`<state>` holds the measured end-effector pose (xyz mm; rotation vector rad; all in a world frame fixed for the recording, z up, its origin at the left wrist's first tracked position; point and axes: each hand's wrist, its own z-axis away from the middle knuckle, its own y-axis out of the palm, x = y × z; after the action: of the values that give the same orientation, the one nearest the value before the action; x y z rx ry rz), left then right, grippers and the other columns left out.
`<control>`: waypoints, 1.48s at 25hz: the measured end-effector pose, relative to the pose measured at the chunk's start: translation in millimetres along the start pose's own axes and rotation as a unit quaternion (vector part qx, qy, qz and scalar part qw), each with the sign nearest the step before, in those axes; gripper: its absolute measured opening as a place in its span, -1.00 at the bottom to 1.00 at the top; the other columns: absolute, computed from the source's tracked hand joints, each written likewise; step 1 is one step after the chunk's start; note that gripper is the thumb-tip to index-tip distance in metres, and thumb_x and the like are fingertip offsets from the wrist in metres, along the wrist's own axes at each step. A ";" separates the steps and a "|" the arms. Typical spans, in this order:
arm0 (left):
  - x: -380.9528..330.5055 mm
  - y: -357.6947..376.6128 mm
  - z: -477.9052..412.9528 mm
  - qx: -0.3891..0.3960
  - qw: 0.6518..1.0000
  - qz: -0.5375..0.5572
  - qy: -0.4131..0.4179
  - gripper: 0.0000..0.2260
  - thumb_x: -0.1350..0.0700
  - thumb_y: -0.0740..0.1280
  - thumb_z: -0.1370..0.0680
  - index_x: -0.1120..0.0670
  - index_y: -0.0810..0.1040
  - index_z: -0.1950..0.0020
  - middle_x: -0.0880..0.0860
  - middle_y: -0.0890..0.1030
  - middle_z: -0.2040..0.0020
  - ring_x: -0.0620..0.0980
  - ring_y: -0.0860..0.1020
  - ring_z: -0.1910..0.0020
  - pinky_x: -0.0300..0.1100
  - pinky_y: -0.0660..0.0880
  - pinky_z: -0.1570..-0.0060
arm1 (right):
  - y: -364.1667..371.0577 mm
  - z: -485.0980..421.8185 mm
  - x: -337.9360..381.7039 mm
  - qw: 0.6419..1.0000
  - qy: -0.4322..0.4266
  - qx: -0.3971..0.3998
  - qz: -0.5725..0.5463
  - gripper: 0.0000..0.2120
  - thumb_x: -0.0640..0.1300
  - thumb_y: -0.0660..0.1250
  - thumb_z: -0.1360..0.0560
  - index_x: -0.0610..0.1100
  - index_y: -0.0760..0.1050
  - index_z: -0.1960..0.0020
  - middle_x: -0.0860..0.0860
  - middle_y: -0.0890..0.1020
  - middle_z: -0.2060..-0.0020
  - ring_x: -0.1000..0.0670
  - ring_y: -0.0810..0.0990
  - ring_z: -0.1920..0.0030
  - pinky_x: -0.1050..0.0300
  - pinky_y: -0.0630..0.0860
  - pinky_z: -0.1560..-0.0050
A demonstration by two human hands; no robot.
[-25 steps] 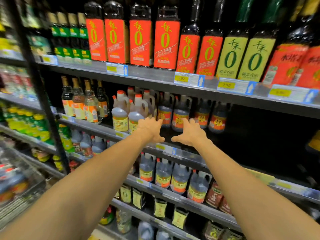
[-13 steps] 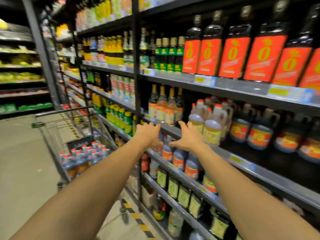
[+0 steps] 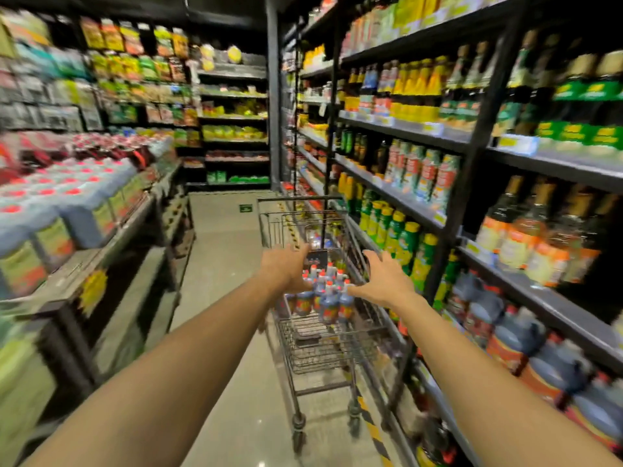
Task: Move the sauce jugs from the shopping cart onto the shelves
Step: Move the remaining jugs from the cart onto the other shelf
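1. Both arms have swung away from the shelves (image 3: 553, 303) on the right and now reach toward the shopping cart (image 3: 305, 348), which stands in the aisle close beside them.
2. Sauce jugs (image 3: 325, 299), dark with red caps, stand packed together in the cart basket, none lifted yet.
3. Left hand (image 3: 286, 269) and right hand (image 3: 382, 279) are spread with loose fingers, one at each side of the group, and hold nothing.
4. Risk, as I judge it: pulling one jug from such a tight group can tip a neighbour, and the wheeled cart may roll if it is pushed.
5. Floor (image 3: 229, 264) is pale, glossy tile. A yellow-black strip (image 3: 371, 429) runs along the shelving foot, and the aisle is narrow and dim.
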<state>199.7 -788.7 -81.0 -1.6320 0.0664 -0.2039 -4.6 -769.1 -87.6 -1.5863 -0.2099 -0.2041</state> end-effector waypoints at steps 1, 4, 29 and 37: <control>7.6 6.1 -7.2 0.006 1.000 0.005 -0.010 -0.16 -0.30 0.39 -0.42 -0.02 0.11 -0.55 0.17 0.44 -0.34 0.21 0.47 -0.29 0.07 0.48 -0.22 | 8.9 -12.2 1.0 1.000 -0.002 0.005 -0.003 -0.07 0.26 0.41 -0.43 -0.01 0.00 -0.59 -0.12 0.08 -0.57 -0.18 0.14 -0.54 -0.14 0.39 -0.37; 16.5 29.5 -33.0 0.012 0.999 -0.011 -0.029 -0.13 -0.35 0.38 -0.38 -0.03 0.12 -0.54 0.15 0.45 -0.33 0.19 0.49 -0.26 0.05 0.50 -0.20 | 33.3 -50.6 -6.2 1.000 -0.018 0.024 -0.005 -0.08 0.24 0.42 -0.41 -0.02 0.03 -0.58 -0.12 0.14 -0.53 -0.19 0.18 -0.51 -0.14 0.42 -0.33; -21.3 261.2 -364.9 0.215 0.968 0.100 -0.079 -0.17 -0.33 0.34 -0.43 0.04 0.10 -0.54 0.18 0.29 -0.49 0.23 0.37 -0.40 0.11 0.43 -0.29 | 214.1 -371.3 -142.3 0.967 0.064 0.198 -0.146 -0.15 0.07 0.54 -0.34 -0.06 0.22 -0.49 -0.15 0.33 -0.38 -0.20 0.32 -0.43 -0.06 0.40 -0.34; -28.3 431.1 -417.5 0.247 0.909 0.289 -0.172 0.01 -0.28 0.45 -0.37 0.07 -0.08 -0.57 0.18 0.24 -0.48 0.22 0.33 -0.42 0.05 0.40 -0.33 | 371.2 -458.1 -160.7 0.939 0.136 0.223 -0.223 -0.09 -0.11 0.54 -0.37 -0.22 0.11 -0.55 -0.15 0.25 -0.49 -0.15 0.24 -0.49 0.06 0.29 -0.39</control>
<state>134.7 -1226.1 -487.7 -1.0603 0.2077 0.4926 -63.2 -1237.2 -475.9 -1.0268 -0.3715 -0.6776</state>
